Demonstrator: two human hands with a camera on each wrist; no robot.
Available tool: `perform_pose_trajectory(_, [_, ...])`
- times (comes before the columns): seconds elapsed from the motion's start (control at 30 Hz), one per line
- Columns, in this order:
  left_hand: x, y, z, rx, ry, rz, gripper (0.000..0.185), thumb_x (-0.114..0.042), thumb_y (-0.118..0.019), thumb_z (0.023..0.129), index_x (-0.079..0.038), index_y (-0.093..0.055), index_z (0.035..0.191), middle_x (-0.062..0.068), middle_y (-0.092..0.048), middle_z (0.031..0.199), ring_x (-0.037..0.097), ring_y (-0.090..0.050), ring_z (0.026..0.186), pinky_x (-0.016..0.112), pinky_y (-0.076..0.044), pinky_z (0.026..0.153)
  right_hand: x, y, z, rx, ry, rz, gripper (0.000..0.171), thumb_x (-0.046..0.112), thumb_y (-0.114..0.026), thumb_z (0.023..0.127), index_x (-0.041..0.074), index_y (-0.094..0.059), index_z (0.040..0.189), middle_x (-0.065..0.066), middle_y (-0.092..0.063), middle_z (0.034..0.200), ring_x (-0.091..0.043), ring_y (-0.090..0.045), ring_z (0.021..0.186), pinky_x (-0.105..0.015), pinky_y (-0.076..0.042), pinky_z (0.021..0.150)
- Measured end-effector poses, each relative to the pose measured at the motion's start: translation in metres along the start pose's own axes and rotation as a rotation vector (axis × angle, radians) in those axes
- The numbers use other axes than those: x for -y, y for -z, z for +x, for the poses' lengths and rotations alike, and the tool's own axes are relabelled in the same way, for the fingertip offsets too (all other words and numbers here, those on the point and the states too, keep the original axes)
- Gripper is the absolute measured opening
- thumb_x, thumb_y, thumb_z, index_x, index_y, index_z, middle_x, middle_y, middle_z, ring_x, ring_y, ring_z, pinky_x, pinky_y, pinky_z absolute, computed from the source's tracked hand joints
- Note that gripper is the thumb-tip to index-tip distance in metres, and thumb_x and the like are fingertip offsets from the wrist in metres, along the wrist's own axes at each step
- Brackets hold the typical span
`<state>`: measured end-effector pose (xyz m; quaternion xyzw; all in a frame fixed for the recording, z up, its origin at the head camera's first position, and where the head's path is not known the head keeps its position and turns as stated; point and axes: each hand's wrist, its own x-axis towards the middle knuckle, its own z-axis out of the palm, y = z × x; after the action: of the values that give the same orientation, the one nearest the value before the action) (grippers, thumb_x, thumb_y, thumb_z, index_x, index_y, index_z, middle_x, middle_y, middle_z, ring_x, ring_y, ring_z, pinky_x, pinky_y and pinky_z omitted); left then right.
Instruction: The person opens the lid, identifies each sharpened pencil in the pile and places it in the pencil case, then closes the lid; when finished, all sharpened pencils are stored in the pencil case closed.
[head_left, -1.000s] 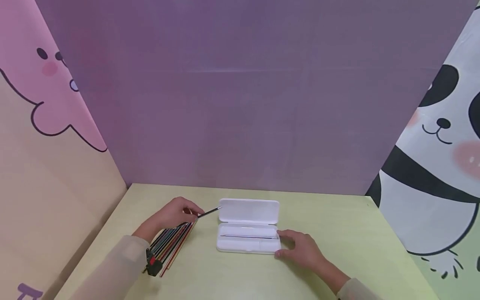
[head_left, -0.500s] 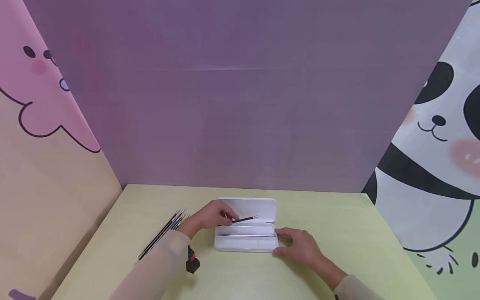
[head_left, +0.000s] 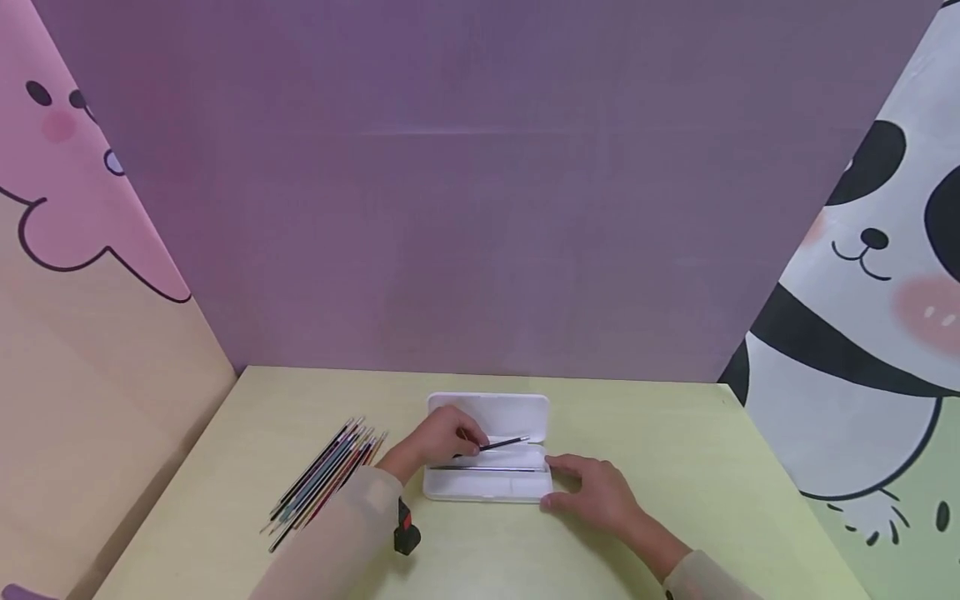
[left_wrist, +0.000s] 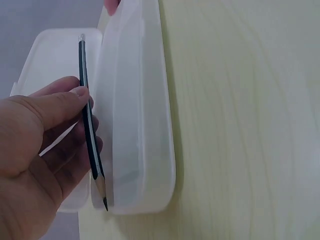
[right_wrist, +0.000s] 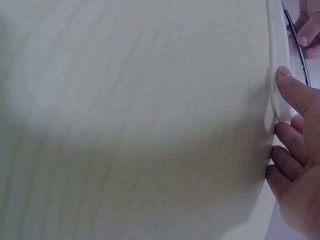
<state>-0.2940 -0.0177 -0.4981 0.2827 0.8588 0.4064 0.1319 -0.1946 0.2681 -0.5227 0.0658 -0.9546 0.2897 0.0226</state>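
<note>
White case (head_left: 487, 483), dk-green pencil (left_wrist: 90, 125), yellow-green table (head_left: 675, 467).

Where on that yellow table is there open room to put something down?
The table is bare right of the white case, toward the panda wall, and behind the case along the purple wall. It is crowded at front left: the pencil pile, the left hand with a pencil, the right hand.
</note>
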Motion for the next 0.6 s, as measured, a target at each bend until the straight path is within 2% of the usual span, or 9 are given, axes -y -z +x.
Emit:
perform_pose_trajectory(0.23, [-0.005, -0.008, 0.006, 0.005, -0.046, 0.042, 0.014, 0.0, -0.08, 0.085, -0.008, -0.082, 0.096, -0.003, -0.076, 0.088, 0.007, -0.063, 0.08, 0.026, -0.053, 0.074, -0.001, -0.002, 0.001, -0.001, 0.008, 0.005, 0.061, 0.042, -0.093, 0.069, 0.024, -0.075, 0.124, 0.005, -0.075, 0.123, -0.028, -0.068, 0.119, -0.049, -0.051, 0.1])
perform_pose_trajectory(0.6, [-0.01, -0.02, 0.009, -0.049, -0.024, 0.232, 0.013, -0.001, -0.083, 0.081, -0.013, -0.083, 0.086, -0.009, -0.074, 0.08, 0.005, -0.06, 0.078, 0.023, -0.05, 0.074, -0.002, -0.002, 0.001, -0.005, -0.002, -0.01, 0.06, 0.041, -0.093, 0.07, 0.024, -0.075, 0.125, 0.003, -0.075, 0.123, -0.029, -0.068, 0.12, -0.05, -0.051, 0.1])
